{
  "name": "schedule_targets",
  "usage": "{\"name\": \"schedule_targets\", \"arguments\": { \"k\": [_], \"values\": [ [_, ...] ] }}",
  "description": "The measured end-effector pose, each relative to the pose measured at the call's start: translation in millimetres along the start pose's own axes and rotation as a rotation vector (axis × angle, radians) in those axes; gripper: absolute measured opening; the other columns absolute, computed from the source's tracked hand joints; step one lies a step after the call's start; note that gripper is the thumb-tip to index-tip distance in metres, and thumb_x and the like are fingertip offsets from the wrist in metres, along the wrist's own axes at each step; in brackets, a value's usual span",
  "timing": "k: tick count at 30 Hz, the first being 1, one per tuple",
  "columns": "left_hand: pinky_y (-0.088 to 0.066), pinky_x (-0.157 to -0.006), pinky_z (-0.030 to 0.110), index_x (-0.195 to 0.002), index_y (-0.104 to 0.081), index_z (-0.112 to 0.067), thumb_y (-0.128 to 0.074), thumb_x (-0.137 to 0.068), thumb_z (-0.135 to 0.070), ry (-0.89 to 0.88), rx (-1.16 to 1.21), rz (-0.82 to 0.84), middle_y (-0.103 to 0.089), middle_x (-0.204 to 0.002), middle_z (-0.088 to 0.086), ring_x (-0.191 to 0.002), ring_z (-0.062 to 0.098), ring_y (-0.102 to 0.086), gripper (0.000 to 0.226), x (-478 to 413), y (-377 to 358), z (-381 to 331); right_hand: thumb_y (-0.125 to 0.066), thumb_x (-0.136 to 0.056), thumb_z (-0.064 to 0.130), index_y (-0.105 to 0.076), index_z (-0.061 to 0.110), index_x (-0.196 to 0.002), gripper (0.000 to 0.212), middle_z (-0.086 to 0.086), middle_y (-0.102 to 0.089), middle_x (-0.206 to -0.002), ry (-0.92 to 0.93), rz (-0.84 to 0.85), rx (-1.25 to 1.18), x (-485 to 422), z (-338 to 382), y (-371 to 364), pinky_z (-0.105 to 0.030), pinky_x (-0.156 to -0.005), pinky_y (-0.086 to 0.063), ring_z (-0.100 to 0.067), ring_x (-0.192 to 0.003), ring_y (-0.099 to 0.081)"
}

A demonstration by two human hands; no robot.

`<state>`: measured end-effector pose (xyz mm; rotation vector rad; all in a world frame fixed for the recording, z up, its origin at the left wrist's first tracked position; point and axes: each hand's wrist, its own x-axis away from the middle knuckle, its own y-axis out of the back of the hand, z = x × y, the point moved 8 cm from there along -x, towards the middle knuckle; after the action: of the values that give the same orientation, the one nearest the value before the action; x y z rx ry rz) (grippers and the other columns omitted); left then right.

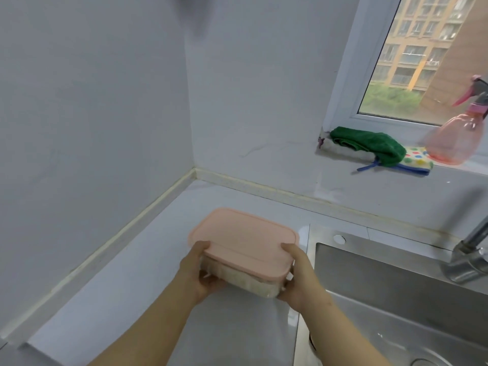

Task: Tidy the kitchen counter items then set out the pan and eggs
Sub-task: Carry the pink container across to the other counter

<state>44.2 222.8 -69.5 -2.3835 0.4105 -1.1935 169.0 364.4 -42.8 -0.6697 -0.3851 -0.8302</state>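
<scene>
We see two bare hands on bare, round arms [158, 326]. The right hand [298, 281] is just beside the sink [369, 268]. The left hand [200, 273] is farther from the sink.

**Two-handed hold, viewed from above the forearms.**
Both bare forearms enter from the lower edge and converge forward, the left forearm [148, 331] angling rightward and the right forearm [348, 331] angling leftward. The left grip [199, 272] clasps the near left corner of a lidded container [243, 241]: its thumb [202, 247] lies on the lid's edge, and its fingers [208, 285] curl beneath the base. The right grip [299, 280] mirrors it at the near right corner, with thumb [289, 248] on top, palm against the side wall and fingers hidden underneath. The wrists are roughly level and nearly straight. The two grips are well apart and do not touch.
</scene>
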Motion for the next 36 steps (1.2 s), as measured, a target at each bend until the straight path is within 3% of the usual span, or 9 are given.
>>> {"name": "schedule_targets", "arguments": {
  "k": [3,7,13,17,19,22,29,31,36],
  "values": [
    [-0.056,-0.057,0.052,-0.129,-0.043,-0.011,-0.068,-0.08,-0.02,-0.059,-0.013,-0.056,-0.048,-0.123,0.02,-0.101,0.04,-0.053,0.056,-15.5,-3.2,10.7,-0.056,-0.086,0.023,-0.045,0.031,-0.117,0.034,-0.001,-0.053,-0.105,-0.042,0.017,0.052,-1.1,-10.2,6.2,-0.045,-0.081,-0.046,-0.026,-0.089,-0.054],
    [-0.056,-0.064,0.046,-0.135,-0.035,-0.011,-0.066,-0.083,-0.019,-0.166,-0.037,-0.097,-0.049,-0.127,0.022,-0.095,0.038,-0.057,0.061,-28.5,-0.1,22.4,-0.055,-0.088,0.018,-0.044,0.029,-0.124,0.039,-0.003,-0.056,-0.099,-0.032,-0.04,-0.005,-10.4,-29.2,22.8,-0.034,-0.07,-0.042,-0.023,-0.083,-0.052],
    [-0.056,-0.069,0.041,-0.128,-0.033,-0.012,-0.061,-0.088,-0.031,-0.286,-0.331,-0.103,-0.05,-0.115,0.015,-0.091,0.032,-0.06,0.053,-32.6,6.2,11.5,-0.055,-0.089,0.019,-0.043,0.028,-0.12,0.034,0.002,-0.055,-0.086,-0.02,-0.084,-0.069,-14.1,-32.9,26.6,-0.024,-0.058,-0.037,-0.014,-0.07,-0.05],
    [-0.055,-0.071,0.042,-0.115,-0.03,-0.015,-0.06,-0.088,-0.036,-0.246,-0.472,-0.061,-0.048,-0.099,0.009,-0.082,0.027,-0.057,0.045,-38.7,9.4,4.9,-0.055,-0.09,0.019,-0.043,0.027,-0.122,0.036,0.002,-0.059,-0.09,0.062,-0.158,-0.089,-13.1,-37.2,26.1,-0.023,-0.063,-0.042,-0.013,-0.075,-0.055],
    [-0.055,-0.07,0.041,-0.115,-0.03,-0.015,-0.061,-0.087,-0.037,-0.209,-0.511,-0.014,-0.049,-0.097,0.008,-0.083,0.026,-0.056,0.047,-39.9,11.3,2.4,-0.053,-0.091,0.021,-0.041,0.023,-0.126,0.038,0.0,-0.062,-0.099,0.155,-0.215,-0.098,-8.9,-42.1,25.7,-0.03,-0.078,-0.049,-0.015,-0.085,-0.059],
    [-0.057,-0.068,0.039,-0.121,-0.034,-0.011,-0.063,-0.085,-0.037,-0.147,-0.535,0.064,-0.051,-0.097,0.011,-0.079,0.024,-0.057,0.053,-44.2,18.2,1.5,-0.052,-0.091,0.027,-0.039,0.023,-0.132,0.043,-0.002,-0.059,-0.12,0.265,-0.343,-0.001,1.2,-54.8,29.5,-0.041,-0.105,-0.041,-0.02,-0.107,-0.057],
    [-0.052,-0.062,0.032,-0.117,-0.05,-0.01,-0.065,-0.082,-0.035,-0.08,-0.503,0.126,-0.055,-0.114,0.016,-0.082,0.026,-0.059,0.046,-23.0,27.4,12.7,-0.058,-0.086,0.024,-0.052,0.021,-0.111,0.026,0.005,-0.059,-0.099,0.422,-0.727,-0.093,64.8,-82.5,37.3,-0.03,-0.088,-0.038,-0.019,-0.1,-0.053],
    [-0.051,-0.065,0.033,-0.104,-0.054,-0.011,-0.065,-0.083,-0.034,-0.051,-0.524,0.158,-0.055,-0.107,0.014,-0.076,0.024,-0.058,0.033,-7.2,22.8,23.2,-0.06,-0.084,0.027,-0.054,0.017,-0.112,0.03,0.0,-0.06,-0.104,0.437,-0.787,-0.162,79.6,-85.8,43.6,-0.033,-0.089,-0.041,-0.021,-0.1,-0.054],
    [-0.05,-0.079,0.037,-0.108,-0.052,-0.011,-0.064,-0.084,-0.03,-0.035,-0.628,0.319,-0.058,-0.108,0.014,-0.077,0.024,-0.06,0.033,48.1,-15.5,58.0,-0.066,-0.063,0.039,-0.057,0.027,-0.099,0.039,-0.003,-0.064,-0.11,0.495,-0.896,-0.427,134.5,-92.6,80.6,-0.042,-0.095,-0.048,-0.025,-0.102,-0.06]
  ]
}}
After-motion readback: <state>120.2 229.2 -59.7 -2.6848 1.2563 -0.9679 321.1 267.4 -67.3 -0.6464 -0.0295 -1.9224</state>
